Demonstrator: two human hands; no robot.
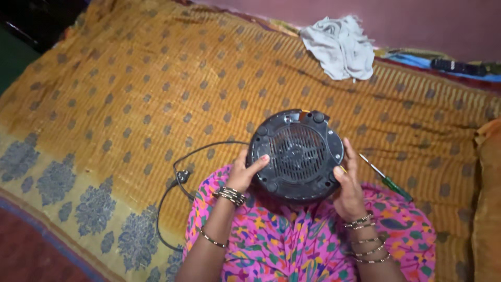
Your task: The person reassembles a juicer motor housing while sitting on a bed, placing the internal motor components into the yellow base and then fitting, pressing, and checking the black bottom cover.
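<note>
A round black appliance (296, 154) rests upside down on my lap, its vented underside and round feet facing up. My left hand (243, 171) grips its left rim, thumb lying on the base. My right hand (348, 184) holds the right rim. Bangles circle both wrists. A black power cord (172, 196) runs from the appliance's left side over the cloth, ending in a plug (182, 176). A screwdriver with a green handle (389, 182) lies on the cloth just right of my right hand.
A mustard patterned cloth (130, 94) covers the surface before me. A crumpled white rag (339, 47) lies at the far edge. A dark remote-like object (459, 67) sits at the top right. An orange cushion (488, 198) is at the right.
</note>
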